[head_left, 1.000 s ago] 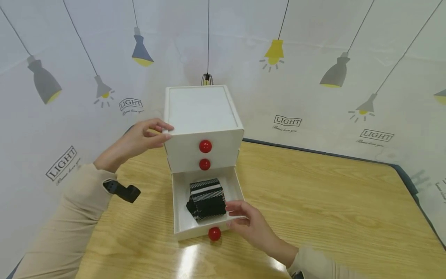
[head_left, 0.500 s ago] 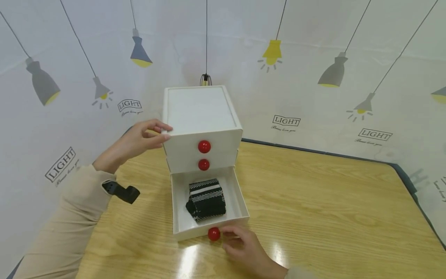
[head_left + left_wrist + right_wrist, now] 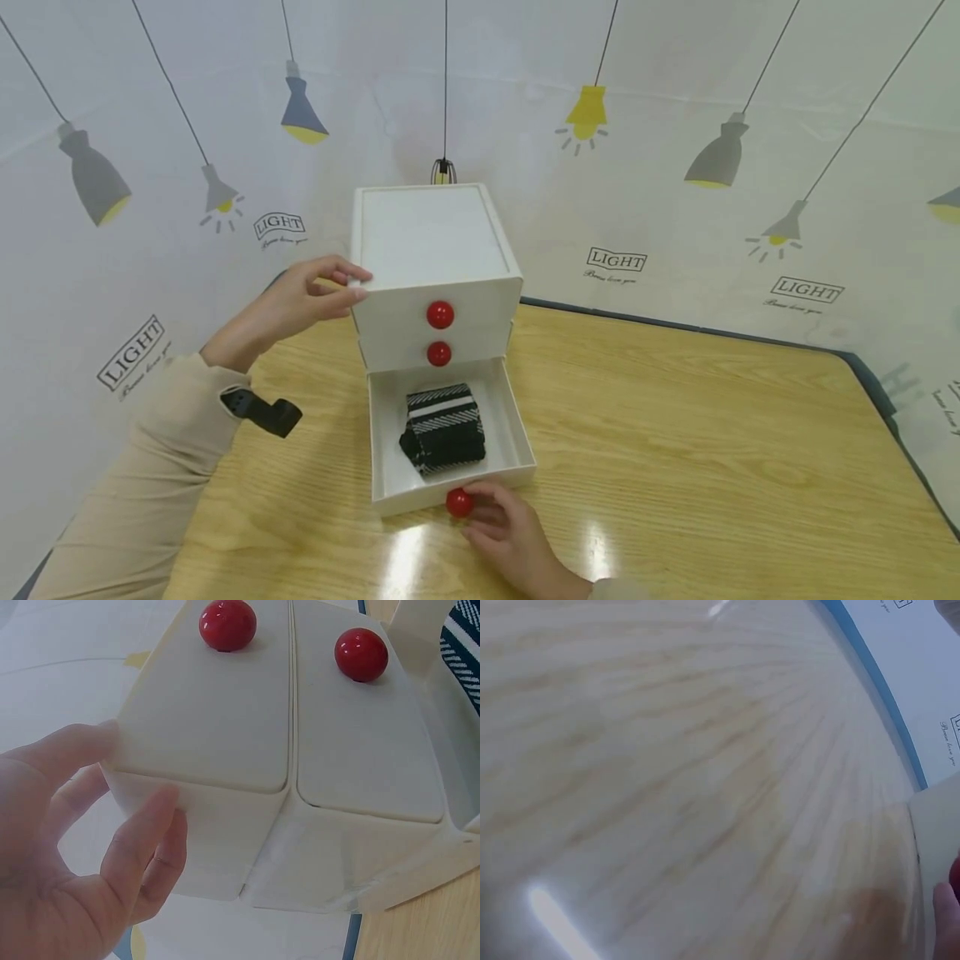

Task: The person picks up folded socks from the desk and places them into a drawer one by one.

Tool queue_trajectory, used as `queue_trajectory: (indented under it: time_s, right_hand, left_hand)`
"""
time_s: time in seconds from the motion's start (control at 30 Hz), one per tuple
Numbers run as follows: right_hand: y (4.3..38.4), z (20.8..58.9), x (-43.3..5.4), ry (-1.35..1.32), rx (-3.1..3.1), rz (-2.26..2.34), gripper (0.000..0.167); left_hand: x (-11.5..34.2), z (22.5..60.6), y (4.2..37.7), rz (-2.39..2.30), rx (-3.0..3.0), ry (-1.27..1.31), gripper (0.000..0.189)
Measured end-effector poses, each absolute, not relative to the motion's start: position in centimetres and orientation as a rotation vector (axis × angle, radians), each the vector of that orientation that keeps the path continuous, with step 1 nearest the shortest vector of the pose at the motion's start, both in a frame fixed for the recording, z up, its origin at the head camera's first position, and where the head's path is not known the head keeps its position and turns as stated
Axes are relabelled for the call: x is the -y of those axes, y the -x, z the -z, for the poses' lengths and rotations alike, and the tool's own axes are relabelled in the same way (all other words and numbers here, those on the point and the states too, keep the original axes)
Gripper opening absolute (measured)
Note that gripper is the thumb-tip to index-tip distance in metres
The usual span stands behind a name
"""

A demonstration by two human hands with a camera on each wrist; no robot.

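Note:
A white drawer cabinet (image 3: 431, 237) stands on the table, its bottom drawer (image 3: 386, 479) pulled out. In that drawer lies a rolled black necktie (image 3: 446, 429) with white and grey stripes. My left hand (image 3: 307, 292) holds the cabinet's upper left front corner, fingertips on top and thumb at the edge. The left wrist view shows this hand (image 3: 97, 847) spanning the corner. My right hand (image 3: 517, 537) is at the bottom drawer's red knob (image 3: 458, 502), forefinger curled over its upper right side and thumb just below. Only a fingertip (image 3: 946, 907) of it shows in the right wrist view.
Two more red knobs, the top one (image 3: 440, 315) and the middle one (image 3: 439, 354), mark closed drawers above. The wooden table (image 3: 675, 433) extends to the right. Behind stands a pale backdrop (image 3: 525, 108) printed with hanging lamps.
My right hand has moved from beside the necktie at the drawer's right edge, down and left to the bottom red knob. The left hand, drawer and necktie have stayed in place.

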State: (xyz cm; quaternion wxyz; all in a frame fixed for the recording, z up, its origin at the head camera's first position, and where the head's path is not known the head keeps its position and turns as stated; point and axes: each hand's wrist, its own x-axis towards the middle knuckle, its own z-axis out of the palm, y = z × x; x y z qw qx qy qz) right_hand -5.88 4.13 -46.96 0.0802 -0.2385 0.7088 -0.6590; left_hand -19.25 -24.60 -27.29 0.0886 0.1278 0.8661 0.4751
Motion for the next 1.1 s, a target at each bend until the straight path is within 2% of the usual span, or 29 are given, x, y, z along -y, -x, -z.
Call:
queue_trajectory:
  time_s: [0.1,0.43,1.1]
  right_hand:
    - [6.2,46.9,-3.6,0.718,-2.141,2.011,0.037]
    - [9.3,45.8,-1.6,0.49,-2.153,2.054,0.034]
    - [17.5,46.4,1.3,0.516,-2.467,1.968,0.025]
  left_hand:
    - [24.7,27.3,19.2,-1.423,-2.573,-0.382,0.042]
    - [24.6,27.4,19.2,-1.426,-2.577,-0.386,0.041]
    - [24.7,27.4,19.4,-1.421,-2.581,-0.408,0.041]
